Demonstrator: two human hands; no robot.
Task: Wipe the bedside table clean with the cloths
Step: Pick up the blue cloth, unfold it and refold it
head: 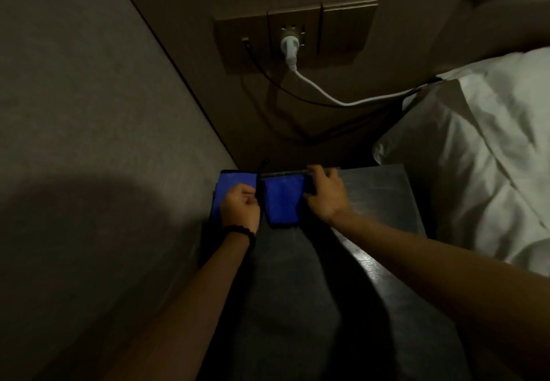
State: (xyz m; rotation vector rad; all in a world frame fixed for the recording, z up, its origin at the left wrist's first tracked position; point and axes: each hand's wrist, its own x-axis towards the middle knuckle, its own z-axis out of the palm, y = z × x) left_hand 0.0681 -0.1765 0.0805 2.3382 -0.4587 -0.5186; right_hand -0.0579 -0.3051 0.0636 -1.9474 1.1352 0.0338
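Note:
The dark bedside table (384, 202) fills the lower middle of the view. Two blue cloths lie at its far left corner. The left blue cloth (230, 182) sits against the wall, and my left hand (241, 208) rests on it with fingers curled, pinching its right edge. The right blue cloth (281, 200) lies folded between my hands. My right hand (326, 191) grips the right end of that cloth at the table's back edge. A thin black cable (262, 169) pokes up between the two cloths.
A grey wall (89, 142) bounds the table on the left. Behind is a wooden panel with a socket plate (294, 38), a white plug (288, 45) and trailing white and black cables. A white pillow (476, 154) lies at the right.

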